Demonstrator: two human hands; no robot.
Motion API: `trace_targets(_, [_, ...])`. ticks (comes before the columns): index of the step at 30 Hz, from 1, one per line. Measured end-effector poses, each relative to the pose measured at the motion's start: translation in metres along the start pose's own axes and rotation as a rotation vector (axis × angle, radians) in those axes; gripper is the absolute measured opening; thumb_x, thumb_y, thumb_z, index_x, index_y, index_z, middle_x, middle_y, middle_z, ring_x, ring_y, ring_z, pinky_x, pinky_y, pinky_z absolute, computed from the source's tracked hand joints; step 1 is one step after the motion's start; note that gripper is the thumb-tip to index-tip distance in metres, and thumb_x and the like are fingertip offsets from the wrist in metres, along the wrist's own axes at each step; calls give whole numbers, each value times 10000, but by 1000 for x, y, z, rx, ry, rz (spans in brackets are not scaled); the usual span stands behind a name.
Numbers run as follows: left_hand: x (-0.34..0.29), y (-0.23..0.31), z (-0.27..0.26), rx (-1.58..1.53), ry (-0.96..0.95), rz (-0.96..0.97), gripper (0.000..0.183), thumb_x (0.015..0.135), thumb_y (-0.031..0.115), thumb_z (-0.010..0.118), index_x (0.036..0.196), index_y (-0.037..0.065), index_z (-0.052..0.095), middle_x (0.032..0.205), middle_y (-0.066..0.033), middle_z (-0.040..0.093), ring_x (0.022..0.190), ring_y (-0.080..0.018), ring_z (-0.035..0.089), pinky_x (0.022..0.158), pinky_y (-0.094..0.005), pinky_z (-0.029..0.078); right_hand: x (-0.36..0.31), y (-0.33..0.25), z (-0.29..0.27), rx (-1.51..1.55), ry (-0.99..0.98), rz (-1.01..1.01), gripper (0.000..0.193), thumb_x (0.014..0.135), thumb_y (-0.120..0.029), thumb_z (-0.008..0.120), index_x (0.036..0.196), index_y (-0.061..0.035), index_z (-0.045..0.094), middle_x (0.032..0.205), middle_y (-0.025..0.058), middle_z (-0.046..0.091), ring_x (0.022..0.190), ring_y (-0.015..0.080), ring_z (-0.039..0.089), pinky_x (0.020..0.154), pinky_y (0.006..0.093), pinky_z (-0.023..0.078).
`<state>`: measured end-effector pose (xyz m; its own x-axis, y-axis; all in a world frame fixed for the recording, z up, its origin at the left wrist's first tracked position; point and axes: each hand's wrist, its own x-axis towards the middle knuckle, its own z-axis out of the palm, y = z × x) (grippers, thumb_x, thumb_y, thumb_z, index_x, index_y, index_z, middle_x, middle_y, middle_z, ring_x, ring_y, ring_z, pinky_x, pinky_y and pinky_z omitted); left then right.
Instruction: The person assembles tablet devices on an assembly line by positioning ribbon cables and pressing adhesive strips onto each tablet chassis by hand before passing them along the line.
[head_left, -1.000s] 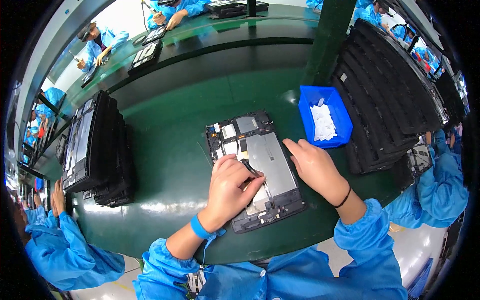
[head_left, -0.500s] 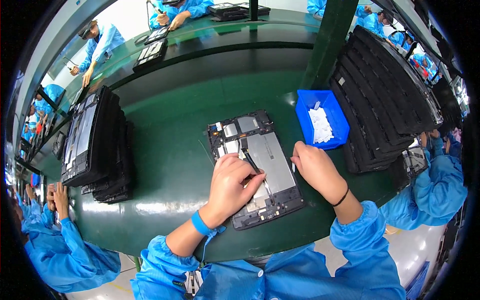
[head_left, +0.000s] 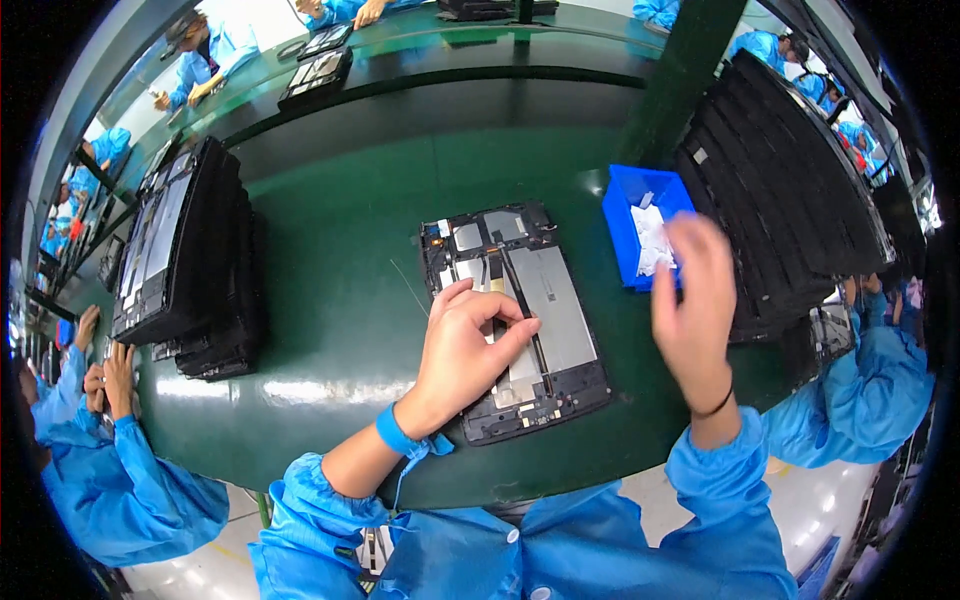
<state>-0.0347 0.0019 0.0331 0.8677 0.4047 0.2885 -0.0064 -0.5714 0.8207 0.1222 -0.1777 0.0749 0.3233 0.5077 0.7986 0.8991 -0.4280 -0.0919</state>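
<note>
An opened tablet (head_left: 560, 290) lies on the green table in front of me, its grey battery and circuit parts exposed. My left hand (head_left: 475, 335) rests over its middle, thumb and forefinger pinched together at a long black ribbon cable (head_left: 518, 283) that runs lengthwise down the device. To the right, my right hand (head_left: 697, 305) is in the air at the near right edge of a blue bin (head_left: 622, 238), smeared by motion. Its thumb stands apart from the fingers, and nothing shows between them. Small white pieces (head_left: 650, 235) lie in the bin.
Stacks of dark tablet parts stand on the left (head_left: 215, 270) and right (head_left: 790, 200) of the table. A green post (head_left: 685, 85) rises behind the bin. Co-workers in blue sit at both sides and across. A thin wire (head_left: 408, 285) lies left of the tablet.
My right hand has moved from the tablet's right edge, where it pinched a small light piece, up and right to the bin, its fingers parted. The black cable, formerly bent up, now lies straighter along the tablet.
</note>
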Motion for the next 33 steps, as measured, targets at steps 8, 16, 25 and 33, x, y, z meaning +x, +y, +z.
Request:
trace_targets(8, [4,3,7,260,114,247,134,724,189,790,707,121,676,573,5,542,614,-186,556,975,-435,412,-47,-43,-8,474,-495,-250,227,678,-91,715,900,-113,676,933,-16,629,766,187,550,639,321,421])
trace_targets(16, [6,1,5,254,47,192,92,723,127,765,741,116,676,694,7,642,741,-202,578,958,-409,409,-49,-42,-2,515,-527,-140,210,667,-96,749,867,-118,688,907,-25,621,747,184,534,638,324,424])
trace_targets(25, [8,-2,9,239,52,173,186,684,157,811,689,92,637,630,-18,545,707,-218,542,965,-429,399,-49,-44,-2,592,-570,-15,166,694,-82,734,849,-111,680,877,-6,596,765,203,539,657,335,430])
trace_targets(33, [8,0,6,286,12,199,195,682,148,804,687,79,621,665,-41,562,737,-251,541,932,-420,400,-51,-46,-4,583,-565,-9,144,707,-90,727,837,-103,667,888,3,584,788,202,538,675,339,429])
